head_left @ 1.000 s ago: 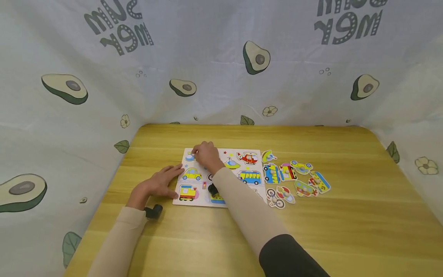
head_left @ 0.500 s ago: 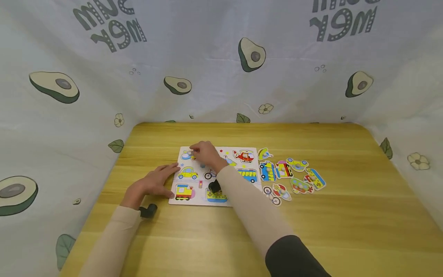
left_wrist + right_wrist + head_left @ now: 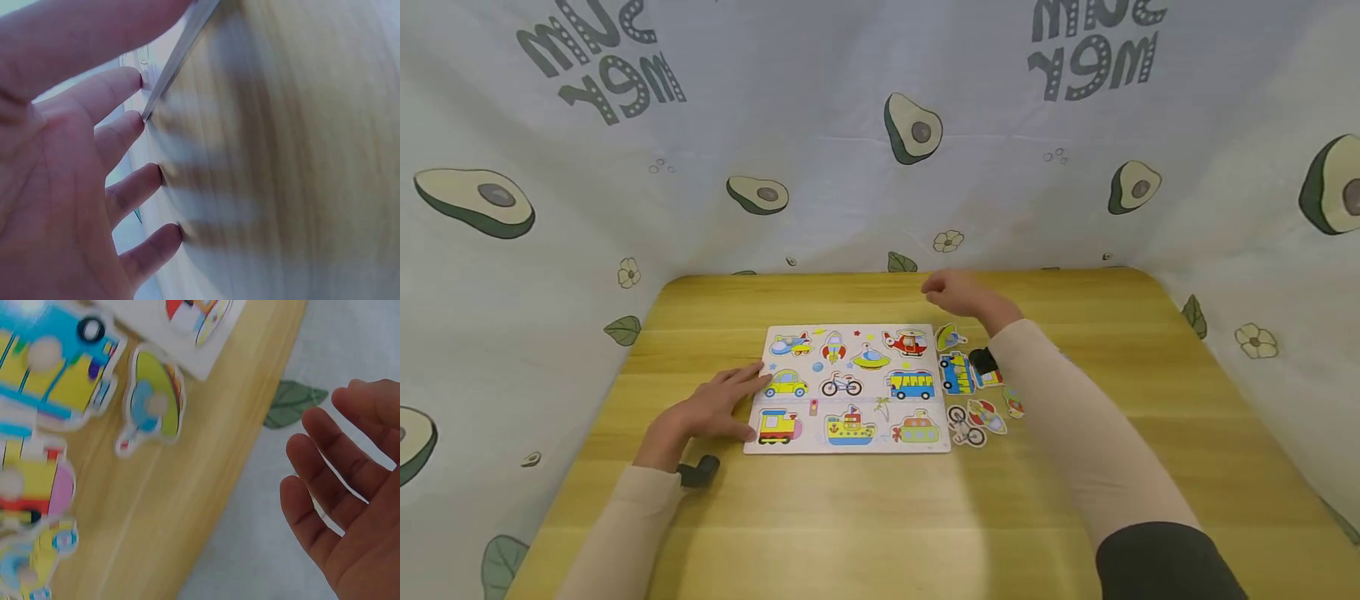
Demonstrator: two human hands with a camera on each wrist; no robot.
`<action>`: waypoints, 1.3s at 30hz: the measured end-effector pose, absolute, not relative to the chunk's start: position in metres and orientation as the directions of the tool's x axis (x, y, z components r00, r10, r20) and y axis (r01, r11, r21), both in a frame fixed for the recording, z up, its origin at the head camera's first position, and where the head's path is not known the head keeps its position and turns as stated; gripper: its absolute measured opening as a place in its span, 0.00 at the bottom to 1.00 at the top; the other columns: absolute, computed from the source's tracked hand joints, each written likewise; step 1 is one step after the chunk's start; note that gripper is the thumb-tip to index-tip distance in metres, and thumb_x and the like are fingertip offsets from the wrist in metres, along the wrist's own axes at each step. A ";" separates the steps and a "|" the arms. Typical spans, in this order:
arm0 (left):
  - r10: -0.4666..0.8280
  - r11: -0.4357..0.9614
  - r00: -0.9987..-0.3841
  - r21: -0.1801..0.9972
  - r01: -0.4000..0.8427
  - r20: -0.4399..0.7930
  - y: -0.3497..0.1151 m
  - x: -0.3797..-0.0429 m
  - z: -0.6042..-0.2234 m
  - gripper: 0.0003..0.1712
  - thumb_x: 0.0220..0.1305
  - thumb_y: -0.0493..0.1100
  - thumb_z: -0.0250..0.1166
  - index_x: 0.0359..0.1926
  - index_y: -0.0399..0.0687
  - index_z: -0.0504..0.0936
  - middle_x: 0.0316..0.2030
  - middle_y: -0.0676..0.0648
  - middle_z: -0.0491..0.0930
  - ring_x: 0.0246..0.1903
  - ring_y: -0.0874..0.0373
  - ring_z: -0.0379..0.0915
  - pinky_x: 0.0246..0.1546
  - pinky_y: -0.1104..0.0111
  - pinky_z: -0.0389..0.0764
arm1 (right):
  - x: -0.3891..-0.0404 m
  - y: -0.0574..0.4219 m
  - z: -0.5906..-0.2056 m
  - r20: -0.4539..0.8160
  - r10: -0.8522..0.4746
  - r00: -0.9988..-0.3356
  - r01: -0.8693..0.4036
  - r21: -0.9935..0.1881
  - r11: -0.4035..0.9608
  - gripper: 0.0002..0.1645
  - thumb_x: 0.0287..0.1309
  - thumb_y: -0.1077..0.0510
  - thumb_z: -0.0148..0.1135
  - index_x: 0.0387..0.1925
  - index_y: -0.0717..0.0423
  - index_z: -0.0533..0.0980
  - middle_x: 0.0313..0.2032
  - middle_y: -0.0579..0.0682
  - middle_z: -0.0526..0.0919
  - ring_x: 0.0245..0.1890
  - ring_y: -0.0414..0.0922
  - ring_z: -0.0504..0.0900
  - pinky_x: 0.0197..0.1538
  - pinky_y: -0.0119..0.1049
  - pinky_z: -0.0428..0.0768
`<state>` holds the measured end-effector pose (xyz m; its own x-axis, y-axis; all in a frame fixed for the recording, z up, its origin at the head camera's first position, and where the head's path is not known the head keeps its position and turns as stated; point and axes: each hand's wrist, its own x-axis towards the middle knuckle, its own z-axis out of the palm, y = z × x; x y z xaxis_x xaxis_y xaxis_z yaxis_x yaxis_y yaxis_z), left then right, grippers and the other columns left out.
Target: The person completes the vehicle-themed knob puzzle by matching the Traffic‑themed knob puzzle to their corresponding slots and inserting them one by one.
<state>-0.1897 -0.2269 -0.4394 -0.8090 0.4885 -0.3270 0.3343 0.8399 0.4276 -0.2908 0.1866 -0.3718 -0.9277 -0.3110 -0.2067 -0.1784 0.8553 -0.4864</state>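
Note:
A white puzzle board (image 3: pixel 846 362) with vehicle pictures lies on the table. My left hand (image 3: pixel 713 408) rests at its left edge, fingers spread; in the left wrist view the fingertips (image 3: pixel 169 232) touch down beside the board's edge. My right hand (image 3: pixel 962 296) is above the table past the board's far right corner, fingers loosely bent with nothing in them. An airplane (image 3: pixel 792 344) sits at the board's upper left, a red helicopter (image 3: pixel 906 342) at its upper right. Nearest to the right hand is a loose flying saucer piece (image 3: pixel 156 400) with a round knob.
Right of the board lie a loose bus piece (image 3: pixel 957 373), a bicycle piece (image 3: pixel 966 427), a rocket piece (image 3: pixel 987 417) and a train piece (image 3: pixel 37 487). A car piece (image 3: pixel 31 562) shows in the right wrist view. The right forearm covers others. Behind hangs an avocado-print curtain (image 3: pixel 835 233).
My right hand has left the airplane at the board's upper left and swung right, past the board. My left hand stays at the left edge. The head view has shifted slightly.

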 end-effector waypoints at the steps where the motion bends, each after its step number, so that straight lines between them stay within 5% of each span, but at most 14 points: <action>1: 0.488 0.839 -0.810 0.431 0.332 -0.325 -0.228 -0.189 -0.440 0.53 0.51 0.51 0.74 0.76 0.50 0.59 0.79 0.40 0.48 0.74 0.31 0.43 0.66 0.29 0.55 | -0.289 0.195 -0.367 -0.203 -0.318 -0.926 -0.191 -0.474 0.859 0.24 0.72 0.58 0.48 0.62 0.66 0.72 0.61 0.65 0.76 0.59 0.60 0.76 0.65 0.55 0.75; 12: 0.488 0.831 -0.813 0.453 0.322 -0.317 -0.234 -0.188 -0.445 0.53 0.52 0.51 0.74 0.76 0.50 0.60 0.79 0.41 0.48 0.74 0.32 0.43 0.66 0.30 0.54 | -0.246 0.247 -0.371 -0.087 -0.441 -0.893 -0.383 -0.366 0.848 0.17 0.65 0.64 0.56 0.51 0.67 0.81 0.48 0.64 0.86 0.44 0.55 0.85 0.51 0.53 0.83; 25: 0.504 0.823 -0.813 0.447 0.349 -0.292 -0.231 -0.191 -0.444 0.52 0.52 0.52 0.75 0.75 0.49 0.61 0.78 0.40 0.50 0.74 0.32 0.44 0.67 0.31 0.54 | -0.212 0.232 -0.418 -0.164 -0.380 -0.911 -0.326 -0.282 0.902 0.14 0.65 0.54 0.61 0.45 0.60 0.83 0.38 0.54 0.86 0.32 0.44 0.77 0.40 0.41 0.80; 39: 0.503 0.828 -0.808 0.439 0.349 -0.306 -0.232 -0.192 -0.440 0.53 0.53 0.52 0.75 0.76 0.49 0.60 0.78 0.40 0.49 0.75 0.33 0.43 0.67 0.30 0.52 | -0.202 0.222 -0.437 -0.096 -0.273 -0.957 -0.251 -0.189 0.949 0.17 0.58 0.45 0.69 0.39 0.53 0.80 0.37 0.53 0.81 0.33 0.48 0.75 0.30 0.37 0.72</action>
<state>-0.1917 -0.2316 -0.4403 -0.8083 0.5030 -0.3061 0.3491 0.8280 0.4388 -0.2021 0.2218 -0.4372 -0.9573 -0.2727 -0.0959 -0.2514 0.9492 -0.1892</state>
